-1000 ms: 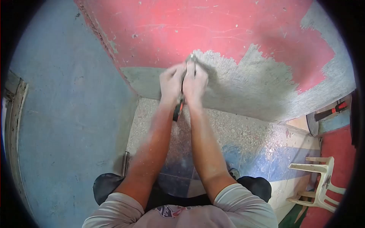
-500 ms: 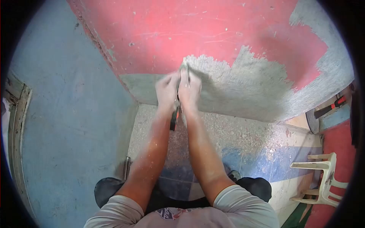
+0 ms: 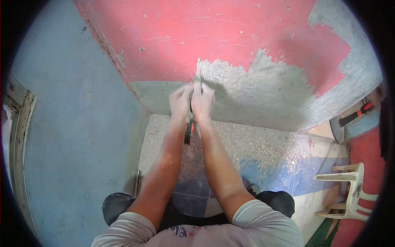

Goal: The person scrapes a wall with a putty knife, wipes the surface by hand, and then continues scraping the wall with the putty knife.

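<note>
My left hand point(image 3: 180, 101) and my right hand point(image 3: 203, 101), both dusted white, are closed together round a scraper point(image 3: 189, 132) with a black-and-orange handle. The handle's end sticks out below my wrists, and most of the tool is hidden by my fingers. Its tip meets the wall where pink paint point(image 3: 173, 49) borders a bare grey patch point(image 3: 224, 74) with a ragged upper edge. Motion smears both hands a little.
A blue wall point(image 3: 82, 107) meets the pink one at the left corner. Paint chips litter the tiled floor point(image 3: 247, 140). To the right are a white plastic chair point(image 3: 352, 193) and a tool with a red-and-black handle point(image 3: 356, 115). A metal tube point(image 3: 138, 181) stands at the left.
Both hands and the scraper have slid slightly down the wall toward me. The grip is unchanged.
</note>
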Available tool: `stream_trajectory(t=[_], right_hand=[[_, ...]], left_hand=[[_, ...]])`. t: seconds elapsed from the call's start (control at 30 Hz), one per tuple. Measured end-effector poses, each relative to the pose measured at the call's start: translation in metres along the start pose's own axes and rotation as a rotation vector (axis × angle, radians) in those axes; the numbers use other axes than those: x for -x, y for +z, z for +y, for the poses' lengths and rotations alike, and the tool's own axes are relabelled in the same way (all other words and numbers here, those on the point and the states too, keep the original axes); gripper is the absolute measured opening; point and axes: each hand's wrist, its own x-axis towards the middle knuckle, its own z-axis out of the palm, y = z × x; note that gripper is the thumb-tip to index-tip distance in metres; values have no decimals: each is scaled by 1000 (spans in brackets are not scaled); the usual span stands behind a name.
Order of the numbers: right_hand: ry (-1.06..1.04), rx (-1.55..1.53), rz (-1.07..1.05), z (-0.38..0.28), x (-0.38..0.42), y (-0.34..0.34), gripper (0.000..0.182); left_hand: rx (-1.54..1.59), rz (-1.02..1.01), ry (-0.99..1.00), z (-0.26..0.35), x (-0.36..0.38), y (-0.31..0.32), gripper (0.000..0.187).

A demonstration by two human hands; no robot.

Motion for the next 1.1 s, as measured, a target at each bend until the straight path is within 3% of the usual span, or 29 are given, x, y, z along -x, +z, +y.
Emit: stream_trajectory(t=[0.1,0.17,0.2,0.27,0.3,0.37,0.4,0.47,0.57,0.63,0.73,0.83,0.9,0.97,1.0,1.1], right_hand=[[150,-77,-27,22,18,6,44],[7,-71,-20,-7,-11,7,43],[-46,-59,-23,-22,-16,1,43],[114,-85,-102,-55,-14,-13,44],[182,-106,-137,-65,-15,-16,44],[44,-44,-50,-23,-6,0,45],[-31,-14,-2,-1,-2,7,45],[67,-70,3,15,14,8,47],[96,-32,12,2,5,1,48],[-27,-49,-13,-40,-21,-6,46],[-42,-130,-62,-78,-38,-12,46],[-37,-40,-19,-41,-19,-7,48],[21,19,-26,9,2,1,48],[143,-53,-38,40,24,8,49],[206,-86,-41,46,28,10,49],[-10,-114,-15,-8,-6,0,47]], left_hand=[[-75,-5,-22,-15,8,-13,23],[-135,-9,72,23,6,3,22],[-39,-32,22,37,5,9,23],[155,-74,-64,59,-4,16,23],[61,-45,-7,51,-4,12,23],[-129,1,130,21,-7,2,23],[-90,-10,71,6,-6,-5,22],[-11,-31,-67,-20,3,-17,21],[-127,-24,-2,-8,-1,-7,22],[60,-40,64,44,-4,18,23],[211,-92,39,83,-11,33,21],[15,-33,22,46,-2,20,22],[-37,-65,20,-17,-2,-8,23],[-85,-18,-35,-38,10,-20,23],[-108,3,-64,-42,13,-22,23],[-112,-41,113,4,-6,0,26]])
